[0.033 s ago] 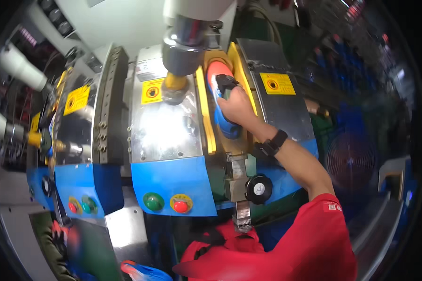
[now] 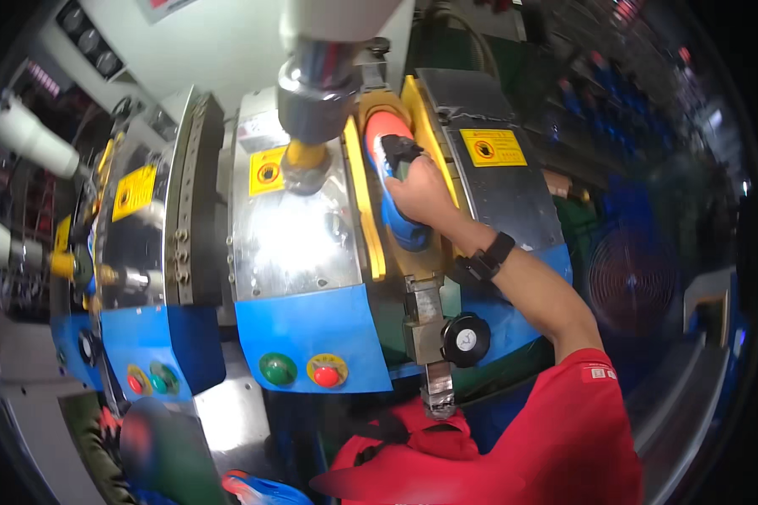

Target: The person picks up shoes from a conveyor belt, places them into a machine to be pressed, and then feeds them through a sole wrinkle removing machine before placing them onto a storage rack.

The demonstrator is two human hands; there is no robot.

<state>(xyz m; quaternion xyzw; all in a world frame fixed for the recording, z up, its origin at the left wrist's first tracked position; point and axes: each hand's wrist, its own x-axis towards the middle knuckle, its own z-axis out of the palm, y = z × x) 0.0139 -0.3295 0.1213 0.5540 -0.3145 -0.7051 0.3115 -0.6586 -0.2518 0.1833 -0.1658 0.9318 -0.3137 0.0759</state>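
An orange and blue shoe (image 2: 406, 229) with a black part at its middle lies lengthwise in the machine's cradle, orange toe away from me. Yellow side plates (image 2: 364, 210) flank it on both sides. My right hand (image 2: 423, 192) is closed on the shoe's upper, by the black part; its fingertips are partly hidden. A dark watch is on that wrist, and the arm comes in from the lower right in a red sleeve. My left hand is not in view.
Left of the cradle is a metal housing (image 2: 299, 244) with a green button (image 2: 277, 369) and a red button (image 2: 327, 375). A metal press head (image 2: 316, 105) hangs above it. A black knob (image 2: 465, 339) sits nearer me. Another orange and blue shoe (image 2: 265, 490) lies at the bottom edge.
The view has shifted slightly, so the press head and housing sit a little differently in the picture. My right hand stays on the shoe.
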